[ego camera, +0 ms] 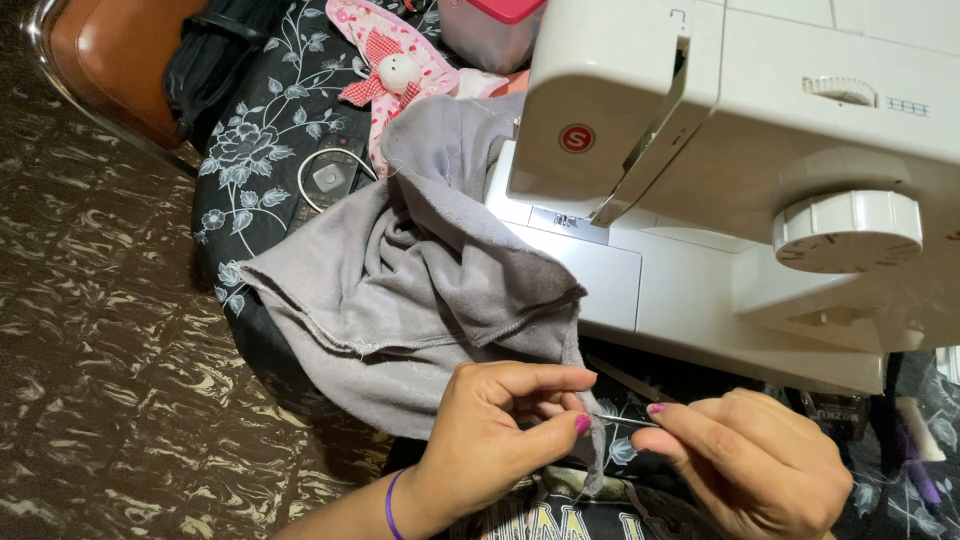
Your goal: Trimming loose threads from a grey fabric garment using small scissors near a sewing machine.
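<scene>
A grey fleece cloth (420, 280) lies bunched on the bed of a white sewing machine (760, 170) and hangs down toward me. My left hand (500, 430) pinches the cloth's lower edge between thumb and fingers. My right hand (750, 455) is just to its right, with thumb and forefinger pinched on a thin needle (625, 420) whose tip points at the cloth edge. A purple band circles my left wrist.
A black floral fabric (250, 150) covers the surface under the machine. On it lie a pink stuffed toy (395, 70), a small dark device with a white cord (328, 180) and a container with a pink lid (495, 25). A brown chair (110, 55) stands at top left above the patterned floor.
</scene>
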